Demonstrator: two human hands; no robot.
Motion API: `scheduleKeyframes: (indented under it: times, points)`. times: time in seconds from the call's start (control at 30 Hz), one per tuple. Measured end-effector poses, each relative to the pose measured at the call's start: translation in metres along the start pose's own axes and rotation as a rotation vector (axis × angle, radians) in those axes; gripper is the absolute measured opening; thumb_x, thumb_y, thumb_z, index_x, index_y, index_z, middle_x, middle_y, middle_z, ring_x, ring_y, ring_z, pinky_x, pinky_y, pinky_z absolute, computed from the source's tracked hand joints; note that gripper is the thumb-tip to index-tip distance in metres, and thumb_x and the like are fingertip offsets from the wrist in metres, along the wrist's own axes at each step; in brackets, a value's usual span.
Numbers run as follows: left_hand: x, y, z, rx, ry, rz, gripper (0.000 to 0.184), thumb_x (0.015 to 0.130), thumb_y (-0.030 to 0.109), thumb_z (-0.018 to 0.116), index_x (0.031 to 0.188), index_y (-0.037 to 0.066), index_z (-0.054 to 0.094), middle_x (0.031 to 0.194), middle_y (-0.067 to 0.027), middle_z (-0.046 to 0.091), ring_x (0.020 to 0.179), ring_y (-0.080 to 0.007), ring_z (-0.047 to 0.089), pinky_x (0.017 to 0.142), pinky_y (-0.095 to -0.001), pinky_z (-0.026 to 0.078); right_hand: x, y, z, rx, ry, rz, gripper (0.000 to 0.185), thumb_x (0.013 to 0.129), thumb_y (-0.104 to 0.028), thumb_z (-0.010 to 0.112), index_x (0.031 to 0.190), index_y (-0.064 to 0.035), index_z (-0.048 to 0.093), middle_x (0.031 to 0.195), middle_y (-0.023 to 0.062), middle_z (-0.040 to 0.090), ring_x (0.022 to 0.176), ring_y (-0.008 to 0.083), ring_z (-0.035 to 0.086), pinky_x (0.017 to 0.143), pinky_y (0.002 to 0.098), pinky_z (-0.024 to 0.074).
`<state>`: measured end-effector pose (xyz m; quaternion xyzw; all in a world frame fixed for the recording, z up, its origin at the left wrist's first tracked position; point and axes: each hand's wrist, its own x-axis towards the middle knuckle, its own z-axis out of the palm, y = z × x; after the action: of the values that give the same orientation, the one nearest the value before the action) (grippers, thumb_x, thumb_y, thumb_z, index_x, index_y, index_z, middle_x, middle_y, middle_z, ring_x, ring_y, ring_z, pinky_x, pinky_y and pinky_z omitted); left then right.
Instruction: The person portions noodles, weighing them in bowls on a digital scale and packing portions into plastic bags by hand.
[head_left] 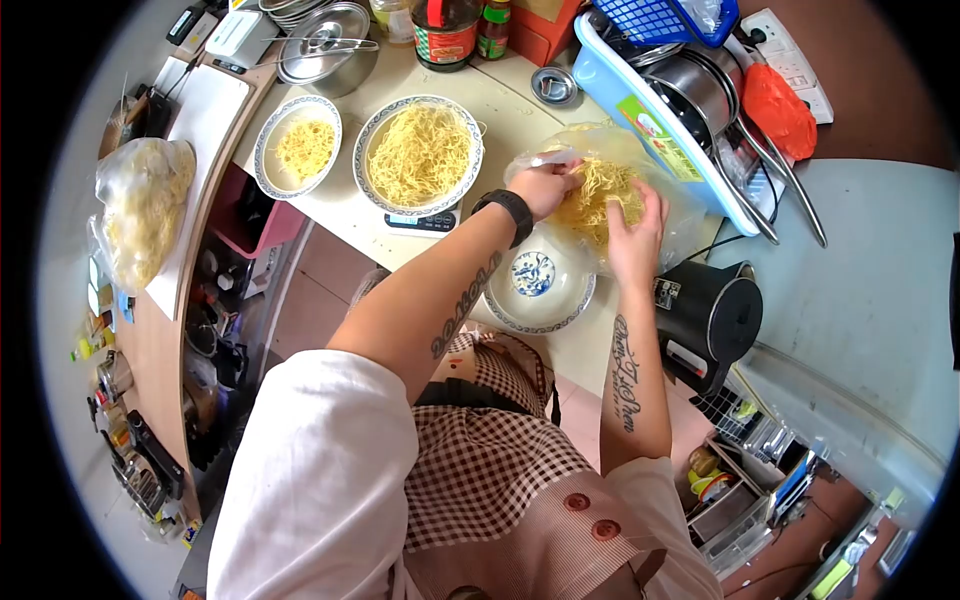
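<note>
Noodles: a loose yellow clump (590, 215) lies in the open clear bag (677, 232), ahead of the person and right of the middle. It looks roundish to me, with no clear long axis.
Left hand: the left hand (545, 188) comes in from the left, a dark watch (516, 214) on its wrist. Its fingertips touch the clump's left, far side; I can't tell whether they pinch strands, plastic or both.
Right hand: the right hand (638, 240) reaches in from the near right, thumb and fingers apart on the strands. How firmly they hold, I can't tell.
Between the hands: the clump, with both hands touching it and standing apart from each other.
Blue-patterned bowl: this bowl (533, 274) sits on the person's side of the clump, just beside the bag, slightly left. The right hand looks the nearer to it, by a little.
Bowls to the left: a well-heaped bowl (363, 130) stands on a scale (421, 222); a smaller bowl (262, 150) with fewer noodles stands beyond it.
Around the bag: a pale blue tub (606, 92) stands at the far right, a black kettle (735, 315) at the near right.
</note>
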<state>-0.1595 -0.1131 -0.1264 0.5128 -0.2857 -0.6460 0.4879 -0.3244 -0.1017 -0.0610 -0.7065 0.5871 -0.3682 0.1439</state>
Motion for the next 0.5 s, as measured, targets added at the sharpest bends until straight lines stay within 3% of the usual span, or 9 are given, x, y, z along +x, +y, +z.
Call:
scheduleKeyframes:
  times: [0.07,0.17,0.2,0.3,0.4,0.5]
  points:
    - [-0.007,0.008,0.001,-0.114,-0.070,-0.043,0.016,0.089,0.006,0.070,0.104,0.006,0.065,0.096,0.0022,0.064,0.083,-0.0088,0.059,0.073,-0.0242,0.048,0.008,-0.015,-0.002,0.089,-0.030,-0.090,0.028,0.081,-0.018,0.076,0.101,-0.0018,0.066,0.084,0.0110,0.064,0.087,0.0315,0.063,0.080,0.0401,0.0496]
    - [-0.019,0.027,0.004,-0.220,-0.076,-0.186,0.019,0.089,0.007,0.071,0.107,0.006,0.065,0.098,0.0013,0.065,0.087,-0.0105,0.062,0.077,-0.0258,0.049,0.009,-0.008,0.009,0.292,-0.282,0.275,0.025,0.084,-0.017,0.076,0.099,-0.0013,0.064,0.081,0.0066,0.062,0.081,0.0210,0.061,0.075,0.0328,0.0487]
    - [-0.019,0.030,0.003,-0.244,-0.058,-0.242,0.020,0.089,0.007,0.072,0.107,0.006,0.065,0.099,0.0010,0.065,0.088,-0.0110,0.062,0.078,-0.0265,0.050,0.009,-0.004,0.012,0.585,-0.369,0.442,0.017,0.088,-0.015,0.073,0.092,-0.0022,0.062,0.079,0.0005,0.059,0.075,0.0101,0.056,0.069,0.0259,0.0456]
    - [-0.021,0.031,0.003,-0.306,-0.032,-0.270,0.019,0.091,0.011,0.070,0.109,0.006,0.065,0.101,0.0002,0.066,0.088,-0.0122,0.062,0.078,-0.0282,0.050,0.008,0.007,0.012,0.767,-0.463,0.492,0.012,0.090,-0.011,0.071,0.089,-0.0042,0.060,0.082,-0.0025,0.059,0.072,0.0056,0.052,0.064,0.0232,0.0428]
    - [-0.030,0.040,0.006,-0.473,-0.026,-0.236,0.019,0.094,0.018,0.068,0.109,0.007,0.065,0.099,-0.0005,0.066,0.084,-0.0125,0.062,0.075,-0.0282,0.050,0.007,0.005,0.009,1.012,-0.282,0.658,0.013,0.090,-0.011,0.071,0.091,-0.0048,0.060,0.083,-0.0027,0.058,0.072,0.0059,0.051,0.063,0.0226,0.0417]
    - [-0.028,0.032,0.010,-0.425,0.017,-0.156,0.022,0.096,0.023,0.066,0.111,0.007,0.066,0.098,-0.0020,0.067,0.082,-0.0117,0.061,0.074,-0.0281,0.049,0.007,-0.009,0.006,0.782,-0.345,0.647,0.015,0.089,-0.012,0.070,0.096,-0.0038,0.060,0.084,-0.0024,0.057,0.072,0.0069,0.050,0.063,0.0228,0.0414]
